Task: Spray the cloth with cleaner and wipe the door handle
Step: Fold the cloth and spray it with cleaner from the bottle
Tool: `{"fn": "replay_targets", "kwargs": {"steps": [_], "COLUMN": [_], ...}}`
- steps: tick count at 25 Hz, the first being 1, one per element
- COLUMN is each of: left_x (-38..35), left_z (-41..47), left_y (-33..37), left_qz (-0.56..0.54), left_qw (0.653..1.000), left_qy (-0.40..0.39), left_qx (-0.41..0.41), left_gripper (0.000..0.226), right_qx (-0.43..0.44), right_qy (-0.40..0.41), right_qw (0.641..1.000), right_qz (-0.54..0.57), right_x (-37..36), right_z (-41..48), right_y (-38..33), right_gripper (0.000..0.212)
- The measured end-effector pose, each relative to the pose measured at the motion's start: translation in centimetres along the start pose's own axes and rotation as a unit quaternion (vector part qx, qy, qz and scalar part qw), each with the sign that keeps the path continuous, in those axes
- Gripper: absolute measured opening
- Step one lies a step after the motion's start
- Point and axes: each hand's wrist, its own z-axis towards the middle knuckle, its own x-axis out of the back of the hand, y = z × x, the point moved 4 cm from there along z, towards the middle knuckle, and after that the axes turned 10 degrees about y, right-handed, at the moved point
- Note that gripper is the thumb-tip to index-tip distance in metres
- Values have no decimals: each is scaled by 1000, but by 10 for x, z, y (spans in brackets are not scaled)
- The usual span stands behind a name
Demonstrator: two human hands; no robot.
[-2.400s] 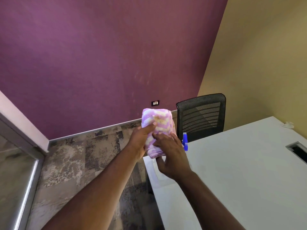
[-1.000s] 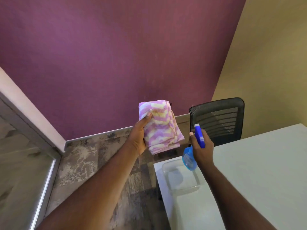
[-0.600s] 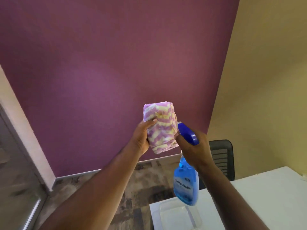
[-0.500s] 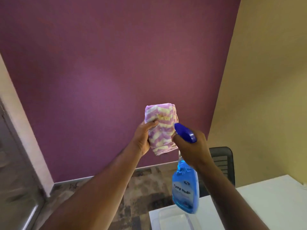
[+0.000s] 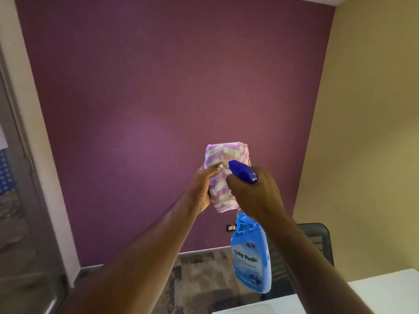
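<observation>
My left hand [image 5: 202, 189] grips a folded purple and pale-yellow striped cloth [image 5: 223, 159] and holds it upright at chest height in front of the purple wall. My right hand [image 5: 256, 196] is wrapped around the neck of a blue spray bottle [image 5: 250, 257]. Its dark blue nozzle [image 5: 241, 172] points left at the cloth, almost touching it. The bottle's body hangs below my right hand. No door handle is in view.
A white table [image 5: 385, 291] fills the lower right corner, with a black mesh chair [image 5: 319, 243] behind it. A glass door or panel with a grey frame [image 5: 20, 200] runs down the left edge. Patterned grey carpet [image 5: 199, 279] lies below.
My right hand left the cloth, picked the spray bottle up from the table and raised it to the cloth. Both hands rose and the nozzle moved closer to the cloth.
</observation>
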Motion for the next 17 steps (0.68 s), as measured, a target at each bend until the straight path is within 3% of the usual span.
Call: {"fn": "replay_targets", "kwargs": {"steps": [7,14,17], "left_x": [4,9,9], "left_z": [-2,-3,-3], "left_y": [4,-1,0], "left_qz": [-4,5,7], "left_qw": [1000,1000,1000], "left_qy": [-5,-13,-11], "left_qx": [2,8,3], "left_gripper": [44,44,48], "right_qx": [37,-13,-8], "right_qy": [26,52,46], "right_qw": [998,998,999], "right_qz": [-32,-38,-28], "right_x": [2,18,23], "right_z": [5,15,10], "right_y": [-5,6,15], "right_gripper": [28,39,29]}}
